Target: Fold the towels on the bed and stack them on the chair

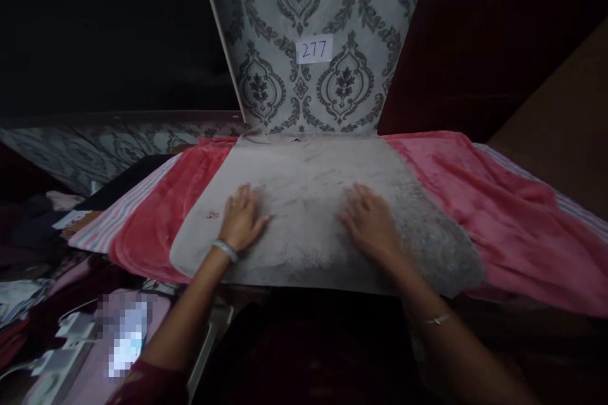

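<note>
A pale grey cloth (308, 171) lies spread flat over a pink fleece blanket (498, 215) on a raised surface in front of me. My left hand (241, 218) rests palm down on the cloth's left half, fingers together, a bangle at its wrist. My right hand (370, 221) presses flat on the right half, fingers slightly spread, a thin bracelet on the forearm. Neither hand holds anything. A small red mark (212, 215) shows on the cloth just left of my left hand.
A patterned grey wall panel (266, 6) with a paper label reading 277 (314, 49) stands behind the cloth. A striped sheet (111, 221) edges the blanket at left. White cables and a power strip (66, 342) lie at lower left among piled clothes.
</note>
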A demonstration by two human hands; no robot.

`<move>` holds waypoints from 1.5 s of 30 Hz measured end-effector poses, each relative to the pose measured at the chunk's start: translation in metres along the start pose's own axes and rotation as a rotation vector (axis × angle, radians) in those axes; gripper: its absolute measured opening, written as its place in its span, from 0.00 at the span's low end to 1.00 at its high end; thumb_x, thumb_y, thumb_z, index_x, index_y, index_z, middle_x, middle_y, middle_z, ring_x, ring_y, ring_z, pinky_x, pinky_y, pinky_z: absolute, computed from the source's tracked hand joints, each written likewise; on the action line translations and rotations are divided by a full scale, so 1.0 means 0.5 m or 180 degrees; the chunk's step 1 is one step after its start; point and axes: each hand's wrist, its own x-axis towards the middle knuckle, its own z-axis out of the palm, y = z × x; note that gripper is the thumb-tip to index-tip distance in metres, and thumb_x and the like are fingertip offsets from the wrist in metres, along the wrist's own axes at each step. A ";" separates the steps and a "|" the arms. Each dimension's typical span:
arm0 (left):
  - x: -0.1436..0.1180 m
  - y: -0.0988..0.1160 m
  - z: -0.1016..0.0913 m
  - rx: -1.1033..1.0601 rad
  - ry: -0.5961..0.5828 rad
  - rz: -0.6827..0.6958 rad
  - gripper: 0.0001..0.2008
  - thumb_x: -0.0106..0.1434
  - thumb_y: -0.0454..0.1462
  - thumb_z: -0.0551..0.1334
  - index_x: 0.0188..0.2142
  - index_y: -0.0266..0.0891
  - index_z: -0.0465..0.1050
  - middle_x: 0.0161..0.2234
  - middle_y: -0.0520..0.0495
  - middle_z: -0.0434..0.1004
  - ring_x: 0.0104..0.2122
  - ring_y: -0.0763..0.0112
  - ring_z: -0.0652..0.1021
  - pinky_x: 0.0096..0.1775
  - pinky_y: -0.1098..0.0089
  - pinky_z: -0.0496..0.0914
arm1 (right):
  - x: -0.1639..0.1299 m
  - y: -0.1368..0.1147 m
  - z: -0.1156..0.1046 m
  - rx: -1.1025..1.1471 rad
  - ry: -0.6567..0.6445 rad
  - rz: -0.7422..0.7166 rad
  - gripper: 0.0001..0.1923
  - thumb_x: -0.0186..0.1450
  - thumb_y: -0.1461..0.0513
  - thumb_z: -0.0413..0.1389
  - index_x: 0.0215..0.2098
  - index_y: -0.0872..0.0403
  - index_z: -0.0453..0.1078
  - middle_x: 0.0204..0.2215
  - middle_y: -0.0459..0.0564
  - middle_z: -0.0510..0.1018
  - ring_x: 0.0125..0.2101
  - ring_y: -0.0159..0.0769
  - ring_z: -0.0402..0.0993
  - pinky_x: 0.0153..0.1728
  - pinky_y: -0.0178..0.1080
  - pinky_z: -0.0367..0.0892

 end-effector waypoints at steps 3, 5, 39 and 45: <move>0.028 0.066 0.033 -0.0085 -0.0579 0.0469 0.34 0.68 0.50 0.54 0.70 0.43 0.52 0.72 0.39 0.45 0.70 0.48 0.49 0.66 0.42 0.49 | 0.033 -0.083 0.049 0.0041 -0.0906 -0.0423 0.32 0.72 0.50 0.44 0.70 0.52 0.54 0.70 0.55 0.52 0.69 0.53 0.45 0.64 0.62 0.47; 0.026 0.076 0.054 -0.0119 -0.0733 0.0607 0.33 0.69 0.51 0.53 0.70 0.46 0.53 0.72 0.40 0.45 0.70 0.48 0.49 0.65 0.40 0.49 | 0.028 -0.098 0.066 0.0040 -0.1234 -0.0489 0.32 0.73 0.50 0.43 0.70 0.54 0.55 0.70 0.55 0.51 0.69 0.50 0.45 0.66 0.60 0.46; 0.047 0.585 0.099 -0.0982 -0.0617 0.2348 0.39 0.67 0.53 0.54 0.70 0.34 0.50 0.70 0.32 0.50 0.70 0.48 0.51 0.66 0.37 0.46 | -0.117 0.234 -0.007 0.0037 0.0517 0.0880 0.26 0.71 0.59 0.39 0.58 0.59 0.71 0.56 0.57 0.75 0.58 0.45 0.69 0.60 0.50 0.63; 0.043 0.510 0.128 -0.0684 -0.0545 0.1626 0.45 0.64 0.60 0.54 0.69 0.31 0.54 0.69 0.25 0.50 0.69 0.38 0.52 0.64 0.34 0.49 | -0.122 0.229 -0.009 0.0029 0.0539 0.0968 0.25 0.72 0.58 0.40 0.59 0.55 0.71 0.56 0.54 0.75 0.59 0.44 0.68 0.61 0.52 0.62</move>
